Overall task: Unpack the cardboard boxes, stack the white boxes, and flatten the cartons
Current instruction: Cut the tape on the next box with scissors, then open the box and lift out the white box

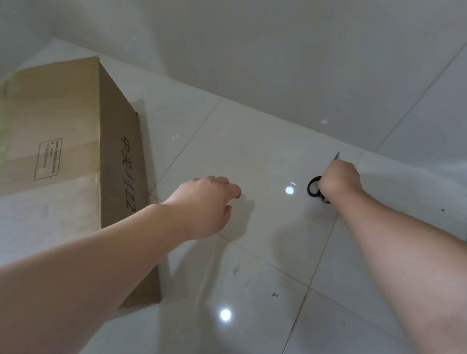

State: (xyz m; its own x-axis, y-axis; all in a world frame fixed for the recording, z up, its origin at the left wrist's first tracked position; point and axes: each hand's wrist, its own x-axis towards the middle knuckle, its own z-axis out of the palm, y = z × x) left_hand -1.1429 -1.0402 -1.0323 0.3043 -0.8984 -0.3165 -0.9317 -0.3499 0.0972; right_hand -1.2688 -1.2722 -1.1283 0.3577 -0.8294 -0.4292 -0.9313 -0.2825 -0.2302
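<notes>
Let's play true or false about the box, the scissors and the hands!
1. The right hand grips scissors. True.
2. The cardboard box is open. False: it is taped shut.
3. The left hand holds the box. False: it holds nothing and hangs above the floor.
4. The box has handwriting on its side. True.
5. White boxes are stacked beside it. False: none show.

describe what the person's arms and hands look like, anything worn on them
Both forearms are bare, with no sleeve in view. The left hand and right hand wear no gloves, and no watch, bracelet or ring shows on either.
</notes>
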